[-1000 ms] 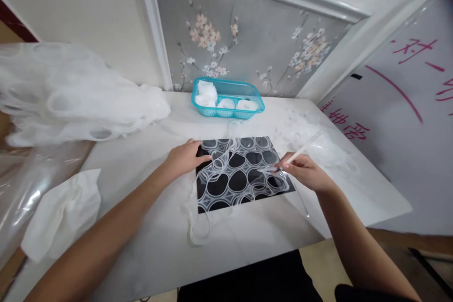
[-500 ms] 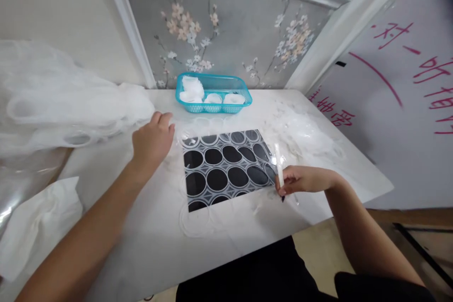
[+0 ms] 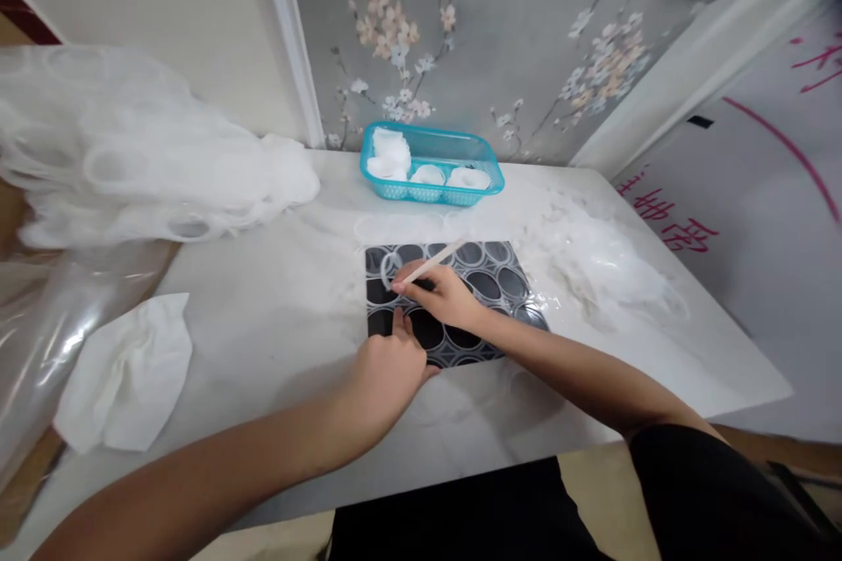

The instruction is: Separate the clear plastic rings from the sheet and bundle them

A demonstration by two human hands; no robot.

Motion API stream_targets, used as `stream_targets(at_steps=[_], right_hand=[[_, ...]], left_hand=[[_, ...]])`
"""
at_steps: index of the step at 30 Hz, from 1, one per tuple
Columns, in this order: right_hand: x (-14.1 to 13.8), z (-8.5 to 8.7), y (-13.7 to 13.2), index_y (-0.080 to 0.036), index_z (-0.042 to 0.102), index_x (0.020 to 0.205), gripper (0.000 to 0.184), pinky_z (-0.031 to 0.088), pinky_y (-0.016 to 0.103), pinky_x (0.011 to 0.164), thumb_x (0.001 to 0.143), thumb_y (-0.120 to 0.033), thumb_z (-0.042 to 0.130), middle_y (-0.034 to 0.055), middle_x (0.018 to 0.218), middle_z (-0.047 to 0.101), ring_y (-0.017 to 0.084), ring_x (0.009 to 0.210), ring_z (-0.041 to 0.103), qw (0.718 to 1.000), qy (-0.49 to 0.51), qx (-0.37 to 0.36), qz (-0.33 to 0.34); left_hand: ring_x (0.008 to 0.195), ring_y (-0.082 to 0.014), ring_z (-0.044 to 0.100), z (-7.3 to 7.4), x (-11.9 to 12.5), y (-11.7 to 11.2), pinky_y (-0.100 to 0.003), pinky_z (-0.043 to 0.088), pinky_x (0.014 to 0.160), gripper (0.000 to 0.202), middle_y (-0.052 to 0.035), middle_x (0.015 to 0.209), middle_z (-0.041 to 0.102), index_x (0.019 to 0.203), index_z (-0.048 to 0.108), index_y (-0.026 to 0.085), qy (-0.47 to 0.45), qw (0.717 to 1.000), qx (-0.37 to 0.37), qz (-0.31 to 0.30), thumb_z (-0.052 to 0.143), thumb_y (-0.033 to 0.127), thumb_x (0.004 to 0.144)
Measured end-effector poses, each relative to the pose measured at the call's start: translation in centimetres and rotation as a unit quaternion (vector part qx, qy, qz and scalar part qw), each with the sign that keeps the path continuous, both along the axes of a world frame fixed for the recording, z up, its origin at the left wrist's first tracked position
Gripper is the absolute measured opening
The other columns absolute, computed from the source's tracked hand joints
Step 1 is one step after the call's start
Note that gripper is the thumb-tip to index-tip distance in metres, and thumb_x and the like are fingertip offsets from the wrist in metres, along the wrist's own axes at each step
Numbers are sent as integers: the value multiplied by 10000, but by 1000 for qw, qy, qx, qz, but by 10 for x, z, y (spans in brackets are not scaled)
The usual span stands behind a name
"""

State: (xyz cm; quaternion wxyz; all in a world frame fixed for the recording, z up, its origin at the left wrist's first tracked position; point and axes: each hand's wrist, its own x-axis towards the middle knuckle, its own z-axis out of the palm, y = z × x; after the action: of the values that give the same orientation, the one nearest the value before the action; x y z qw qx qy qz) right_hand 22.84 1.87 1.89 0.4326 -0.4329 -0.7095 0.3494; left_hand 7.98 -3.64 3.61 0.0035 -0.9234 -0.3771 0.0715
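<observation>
On the table lies a black sheet point(image 3: 485, 285) patterned with grey-edged ovals. My right hand point(image 3: 442, 291) is over its upper left part, closed around a slim white pen-like stick point(image 3: 442, 259) that slants up to the right. The stick's lower end is hidden by the fingers. Beside those fingertips a thin whitish ring point(image 3: 390, 268) shows over the sheet. My left hand point(image 3: 393, 368) rests on the sheet's lower left edge, index finger stretched out and thumb apart, holding nothing. The two hands are very close together.
A blue plastic basket point(image 3: 431, 137) with white pieces stands against the wall. At the left are a large heap of translucent white material point(image 3: 138, 158) and a crumpled white tissue point(image 3: 128, 372). Clear plastic scraps point(image 3: 611, 259) lie on the right; a whiteboard point(image 3: 743, 316) stands beyond.
My right hand has moved left with the stick, from the sheet's right edge to its upper left. My left hand has come from the heap onto the sheet. The view has shifted left.
</observation>
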Motion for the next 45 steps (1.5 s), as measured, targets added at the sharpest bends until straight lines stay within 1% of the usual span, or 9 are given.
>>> stream_targets(at_steps=[4,11,16,18,28,33,36,42,45], right_hand=[[-2,-17,9,-193,685,864,184,506,298,765,852,-357,602,23,850,704,175,814,656,997,-37,-41,54],[-2,-17,3,-222,686,863,128,512,313,784,874,-299,584,27,869,708,173,829,653,993,41,37,-105],[1,-12,-2,-196,681,867,97,531,323,777,855,-260,609,40,846,698,171,818,657,995,-1,-7,95],[3,-12,-2,-188,675,872,103,531,328,785,854,-266,611,46,855,692,172,832,654,991,-16,-19,129],[7,-15,1,-206,675,861,128,521,344,786,855,-311,602,48,868,672,181,841,642,988,-60,-25,140],[7,-16,1,-212,675,870,151,519,363,803,880,-314,564,58,867,681,192,859,631,983,-97,13,155],[8,-17,1,-223,672,909,167,508,393,840,906,-292,520,58,865,697,196,860,626,975,-122,58,175],[14,-16,-5,-217,655,1033,226,472,425,920,936,-240,452,73,1079,704,224,1099,563,934,-216,178,220],[13,-13,-3,-227,655,1029,226,467,439,898,942,-264,450,88,1119,691,242,1126,555,912,-270,192,243]], left_hand=[[755,-300,679,1,-4,6,-300,473,492,547,-326,1229,551,1021,702,18,-16,1000,-6,-14,609,514,811],[593,-260,644,14,-15,8,-332,478,451,430,-173,880,691,892,726,88,-65,996,-30,-58,628,497,799],[603,-248,650,24,-16,1,-316,478,463,415,-195,945,687,898,729,91,-38,994,-75,-69,643,483,794],[633,-254,660,26,-14,-1,-310,482,478,371,-200,978,684,893,733,104,-19,994,-90,-60,654,453,795],[669,-263,661,24,-15,-5,-302,459,491,326,-208,1038,672,931,739,113,-5,992,-111,-67,651,403,812],[677,-270,661,17,-14,-5,-294,443,476,547,-287,1115,621,1103,664,7,-8,998,-57,-37,649,462,799],[704,-280,664,13,-13,-4,-288,449,492,552,-279,1017,653,1049,680,2,-6,998,-57,-22,625,496,807],[740,-285,666,20,-16,4,-305,480,555,528,-232,908,683,932,708,53,2,996,-81,-48,550,548,839],[721,-279,666,22,-17,8,-309,486,559,496,-203,852,686,888,708,62,2,992,-103,-71,548,531,848]])
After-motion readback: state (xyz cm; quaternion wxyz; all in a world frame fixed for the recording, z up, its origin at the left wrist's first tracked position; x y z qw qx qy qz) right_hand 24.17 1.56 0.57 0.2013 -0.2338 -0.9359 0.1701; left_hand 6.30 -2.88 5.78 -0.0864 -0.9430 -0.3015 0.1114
